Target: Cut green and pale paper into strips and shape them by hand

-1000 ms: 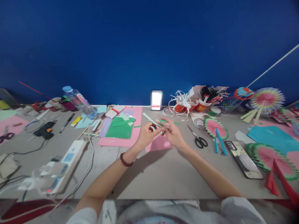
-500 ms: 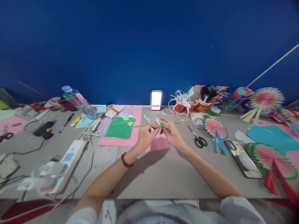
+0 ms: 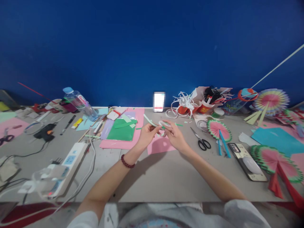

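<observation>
Between my hands, above the middle of the desk, is a pale green paper strip (image 3: 148, 119) whose free end sticks up to the left. My left hand (image 3: 148, 134) pinches it, thumb and fingertips pressed together. Facing it, my right hand (image 3: 175, 136) is closed at the fingertips on the curled white part of the strip (image 3: 163, 123). A small loop hangs below the fingertips; the exact joint is hidden by the fingers. Under the hands lies a pink paper sheet (image 3: 160, 146). Small green scraps (image 3: 178, 124) lie just beyond my right hand.
Black-handled scissors (image 3: 203, 144) lie right of my hands, near a watermelon-coloured paper fan (image 3: 217, 128) and a phone (image 3: 239, 155) carrying a white mouse (image 3: 251, 165). Left are green paper (image 3: 121, 134), a power strip (image 3: 71, 167), a glue gun (image 3: 45, 133) and a leaning bottle (image 3: 82, 104).
My left hand has shifted slightly left and turned a little. The green piece seen at the fingertips before is now mostly hidden, and a loop shows below them.
</observation>
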{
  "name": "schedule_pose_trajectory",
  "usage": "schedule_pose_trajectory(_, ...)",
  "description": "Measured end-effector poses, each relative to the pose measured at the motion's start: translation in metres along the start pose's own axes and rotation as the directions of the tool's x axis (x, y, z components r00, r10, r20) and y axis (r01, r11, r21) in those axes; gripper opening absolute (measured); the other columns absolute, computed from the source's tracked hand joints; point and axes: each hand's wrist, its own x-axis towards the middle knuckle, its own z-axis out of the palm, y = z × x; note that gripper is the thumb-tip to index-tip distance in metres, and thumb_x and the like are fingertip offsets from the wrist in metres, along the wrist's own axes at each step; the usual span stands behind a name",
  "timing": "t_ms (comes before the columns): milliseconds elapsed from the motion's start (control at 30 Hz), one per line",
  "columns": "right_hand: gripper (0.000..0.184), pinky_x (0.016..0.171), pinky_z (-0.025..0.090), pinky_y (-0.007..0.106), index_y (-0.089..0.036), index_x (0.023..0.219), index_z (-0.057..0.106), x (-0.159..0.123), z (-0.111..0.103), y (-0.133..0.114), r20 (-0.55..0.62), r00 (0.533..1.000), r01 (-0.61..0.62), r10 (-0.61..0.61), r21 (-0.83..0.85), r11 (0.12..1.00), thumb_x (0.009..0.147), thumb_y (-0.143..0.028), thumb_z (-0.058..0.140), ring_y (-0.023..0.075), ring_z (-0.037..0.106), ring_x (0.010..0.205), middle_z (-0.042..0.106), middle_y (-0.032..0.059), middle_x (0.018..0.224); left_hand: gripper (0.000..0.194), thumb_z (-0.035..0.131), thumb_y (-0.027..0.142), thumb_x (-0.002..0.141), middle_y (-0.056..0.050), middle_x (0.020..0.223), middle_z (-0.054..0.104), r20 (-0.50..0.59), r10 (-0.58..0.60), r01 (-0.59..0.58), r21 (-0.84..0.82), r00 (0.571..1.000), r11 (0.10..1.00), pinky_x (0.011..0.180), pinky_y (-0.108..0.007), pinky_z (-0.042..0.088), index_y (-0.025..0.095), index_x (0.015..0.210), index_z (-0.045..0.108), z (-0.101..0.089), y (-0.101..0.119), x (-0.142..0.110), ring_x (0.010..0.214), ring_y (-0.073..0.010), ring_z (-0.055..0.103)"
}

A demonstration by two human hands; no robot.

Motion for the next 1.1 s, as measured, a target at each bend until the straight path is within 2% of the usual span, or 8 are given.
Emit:
schedule_pose_trajectory(67,0.038,0.064,0.049,0.031,-0.022,0.126,0.048,0.0011,-0.0005,0.0023,-0.016,1.000,-0.024,0.024,0.004,1.000,0.088,-0.024,0.045,0.0134,0.057,0.062,0.069,0.0053,0.093,0.031,0.070,0.046,0.072,-0.002,0.060,0.063,-0.004,0.021,-0.021,0.049,1.000,0.999,0.046,-0.022,0.036,0.015,0.075,0.066,-0.0010,0.0003,0.0002,0.054,-0.0121,0.056)
schedule_pose_trajectory(200,0.038,0.068,0.049,0.032,-0.023,0.125,0.049,0.0019,-0.0014,0.0071,-0.012,1.000,-0.016,0.016,0.003,1.000,0.088,-0.024,0.047,0.0150,0.059,0.067,0.068,0.0035,0.087,0.024,0.072,0.040,0.072,-0.002,0.069,0.066,-0.005,0.196,-0.188,0.268,0.981,0.945,0.051,-0.024,0.038,0.017,0.077,0.069,0.0009,-0.0006,-0.0046,0.056,-0.0114,0.052)
schedule_pose_trajectory(300,0.039,0.069,0.047,0.032,-0.023,0.126,0.049,0.0007,-0.0014,0.0062,0.000,1.000,-0.004,0.004,-0.011,1.000,0.087,-0.021,0.046,0.0151,0.057,0.067,0.068,0.0029,0.085,0.019,0.067,0.038,0.077,-0.004,0.077,0.070,0.007,0.285,-0.272,0.325,0.959,0.906,0.055,-0.025,0.040,0.019,0.079,0.071,0.0027,-0.0011,-0.0077,0.059,-0.0125,0.053)
schedule_pose_trajectory(500,0.041,0.071,0.047,0.034,-0.022,0.128,0.048,0.0000,-0.0008,0.0022,0.023,1.000,0.020,-0.020,-0.025,0.999,0.086,-0.020,0.045,0.0162,0.057,0.070,0.069,0.0044,0.086,0.022,0.064,0.039,0.079,-0.004,0.079,0.070,-0.021,0.229,-0.216,0.261,0.973,0.941,0.054,-0.024,0.040,0.018,0.080,0.069,0.0025,-0.0033,-0.0060,0.058,-0.0118,0.054)
schedule_pose_trajectory(733,0.040,0.075,0.049,0.036,-0.023,0.128,0.048,0.0008,-0.0006,0.0038,0.020,1.000,0.007,-0.007,0.004,1.000,0.087,-0.020,0.044,0.0156,0.061,0.077,0.064,0.0100,0.120,0.022,0.064,0.039,0.080,-0.004,0.079,0.068,-0.015,0.186,-0.179,0.218,0.982,0.959,0.056,-0.024,0.042,0.017,0.081,0.066,0.0037,-0.0053,-0.0067,0.064,-0.0129,0.059)
schedule_pose_trajectory(933,0.041,0.073,0.051,0.035,-0.025,0.126,0.049,0.0010,-0.0011,0.0050,0.021,1.000,0.019,-0.019,0.016,1.000,0.086,-0.018,0.046,0.0157,0.063,0.077,0.062,0.0101,0.125,0.027,0.064,0.043,0.078,-0.001,0.071,0.064,0.046,0.107,-0.108,0.035,0.993,0.994,0.052,-0.022,0.042,0.017,0.080,0.061,0.0029,-0.0071,-0.0009,0.059,-0.0112,0.058)
schedule_pose_trajectory(1033,0.043,0.073,0.051,0.036,-0.025,0.127,0.049,0.0013,-0.0009,0.0064,0.020,1.000,0.014,-0.014,0.015,1.000,0.084,-0.017,0.046,0.0161,0.063,0.078,0.062,0.0101,0.124,0.027,0.065,0.043,0.078,-0.002,0.073,0.065,0.068,0.111,-0.115,0.049,0.991,0.992,0.051,-0.022,0.041,0.017,0.085,0.063,0.0021,-0.0068,0.0002,0.061,-0.0114,0.058)
schedule_pose_trajectory(1100,0.044,0.075,0.051,0.035,-0.025,0.127,0.048,0.0012,-0.0006,0.0065,0.023,1.000,0.009,-0.010,0.038,0.999,0.084,-0.015,0.045,0.0163,0.064,0.081,0.063,0.0099,0.123,0.028,0.069,0.041,0.075,-0.004,0.080,0.068,0.082,0.142,-0.152,0.134,0.986,0.979,0.052,-0.023,0.042,0.017,0.089,0.066,0.0018,-0.0062,-0.0012,0.062,-0.0122,0.058)
